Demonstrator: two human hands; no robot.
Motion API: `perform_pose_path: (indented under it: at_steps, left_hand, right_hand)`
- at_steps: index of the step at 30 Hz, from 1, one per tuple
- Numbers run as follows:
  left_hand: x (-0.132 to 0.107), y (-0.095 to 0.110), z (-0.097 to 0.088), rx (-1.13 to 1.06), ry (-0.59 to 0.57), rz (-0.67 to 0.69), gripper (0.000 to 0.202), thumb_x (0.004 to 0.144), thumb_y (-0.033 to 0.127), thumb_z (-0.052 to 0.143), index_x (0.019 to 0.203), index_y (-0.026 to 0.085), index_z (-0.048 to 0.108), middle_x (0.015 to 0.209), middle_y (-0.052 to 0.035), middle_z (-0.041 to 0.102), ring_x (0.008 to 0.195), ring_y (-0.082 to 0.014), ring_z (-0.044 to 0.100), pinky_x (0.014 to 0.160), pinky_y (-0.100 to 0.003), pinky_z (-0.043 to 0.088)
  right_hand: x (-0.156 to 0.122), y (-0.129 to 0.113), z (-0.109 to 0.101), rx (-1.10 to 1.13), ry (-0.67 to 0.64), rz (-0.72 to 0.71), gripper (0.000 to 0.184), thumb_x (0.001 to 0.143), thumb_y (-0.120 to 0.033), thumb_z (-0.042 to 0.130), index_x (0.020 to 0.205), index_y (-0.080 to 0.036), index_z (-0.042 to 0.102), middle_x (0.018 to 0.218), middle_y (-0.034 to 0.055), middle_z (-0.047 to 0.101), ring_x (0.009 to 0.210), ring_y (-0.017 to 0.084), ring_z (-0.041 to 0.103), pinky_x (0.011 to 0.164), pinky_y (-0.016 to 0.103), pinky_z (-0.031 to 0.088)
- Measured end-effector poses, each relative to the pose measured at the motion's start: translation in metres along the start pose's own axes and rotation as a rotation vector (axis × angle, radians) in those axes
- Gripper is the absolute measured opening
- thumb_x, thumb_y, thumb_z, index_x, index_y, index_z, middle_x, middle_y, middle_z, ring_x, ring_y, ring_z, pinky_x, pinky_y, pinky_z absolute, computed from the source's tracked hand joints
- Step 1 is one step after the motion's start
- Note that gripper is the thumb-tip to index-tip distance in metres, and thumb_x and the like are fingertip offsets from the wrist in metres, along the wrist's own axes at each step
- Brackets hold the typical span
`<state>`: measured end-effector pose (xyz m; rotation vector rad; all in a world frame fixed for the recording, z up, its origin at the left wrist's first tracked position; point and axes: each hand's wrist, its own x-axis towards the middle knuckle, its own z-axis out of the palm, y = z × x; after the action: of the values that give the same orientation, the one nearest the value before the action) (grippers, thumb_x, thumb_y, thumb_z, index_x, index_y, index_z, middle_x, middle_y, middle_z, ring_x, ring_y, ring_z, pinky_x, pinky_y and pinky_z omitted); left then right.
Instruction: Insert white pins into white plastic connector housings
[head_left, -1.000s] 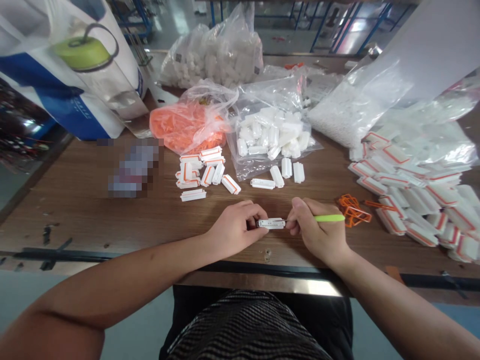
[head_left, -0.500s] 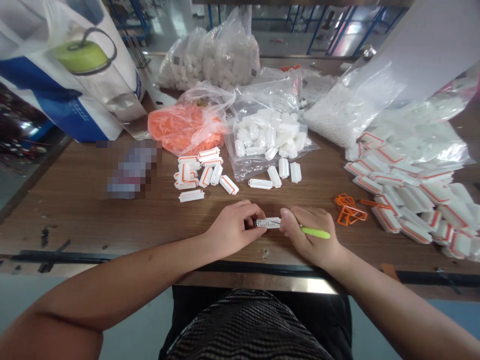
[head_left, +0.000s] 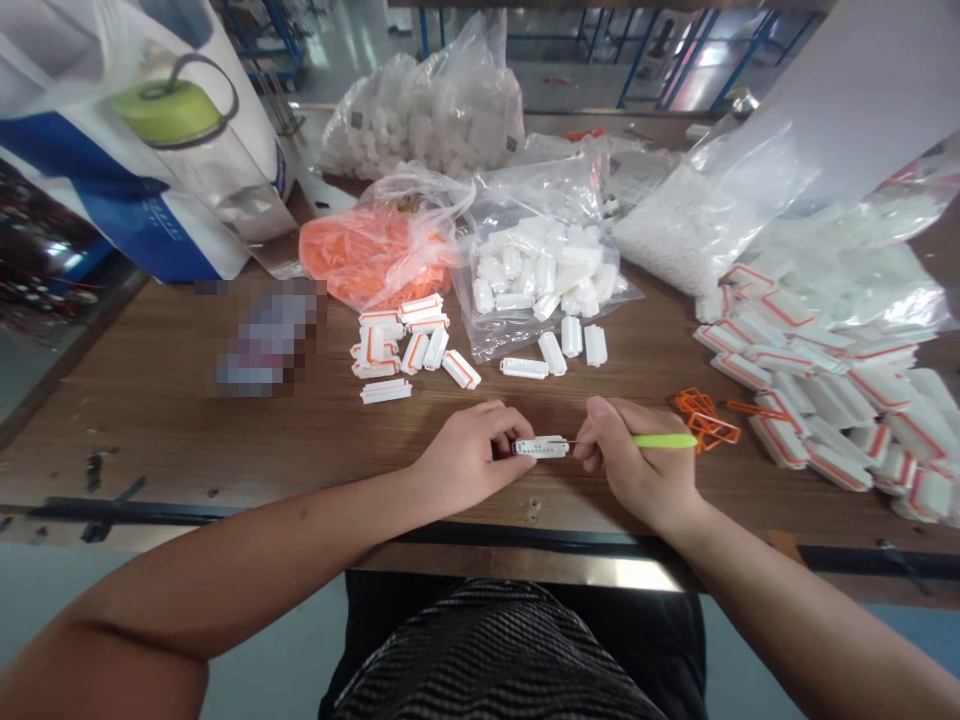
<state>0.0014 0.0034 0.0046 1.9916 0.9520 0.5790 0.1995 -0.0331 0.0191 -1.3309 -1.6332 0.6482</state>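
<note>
My left hand point(head_left: 471, 452) pinches the left end of a small white plastic part point(head_left: 546, 447), which lies lengthwise at the table's near side and shows a row of dark holes. My right hand point(head_left: 643, 455) is closed round a thin tool with a lime-green handle point(head_left: 667, 440). A fine metal shaft runs from these fingers to the right end of the part; whether its tip touches is too small to tell. Several white cases with orange strips point(head_left: 459, 369) lie beyond my left hand. Plain white cases point(head_left: 523, 368) lie beyond the part.
Orange frames point(head_left: 705, 420) lie right of my right hand, beside a heap of orange-edged white cases point(head_left: 847, 470). Behind are a bag of orange pieces point(head_left: 375, 250), a bag of white cases point(head_left: 525, 270) and a bag of white granules point(head_left: 675, 240). A lime-lidded bottle point(head_left: 172, 110) stands left.
My right hand has drawn back to the right with the green-handled tool, uncovering the part's right end and the metal shaft. My left hand keeps its grip on the part.
</note>
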Motion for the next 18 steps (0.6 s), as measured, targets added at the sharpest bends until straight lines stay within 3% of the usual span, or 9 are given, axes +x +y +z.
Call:
perform_pose_path:
  at_steps: [18]
  left_hand:
    - [0.001, 0.0011, -0.0003, -0.007, 0.0, -0.001, 0.01, 0.078, 0.015, 0.071, 0.088, 0.017, 0.066, 0.076, 0.0026, 0.055, 0.063, -0.0087, 0.054, 0.062, -0.023, 0.045]
  right_hand:
    - [0.002, 0.0013, 0.0025, 0.017, -0.026, 0.023, 0.047, 0.1, -0.028, 0.045, 0.055, -0.019, 0.057, 0.049, -0.0016, 0.059, 0.038, 0.008, 0.054, 0.043, 0.021, 0.043]
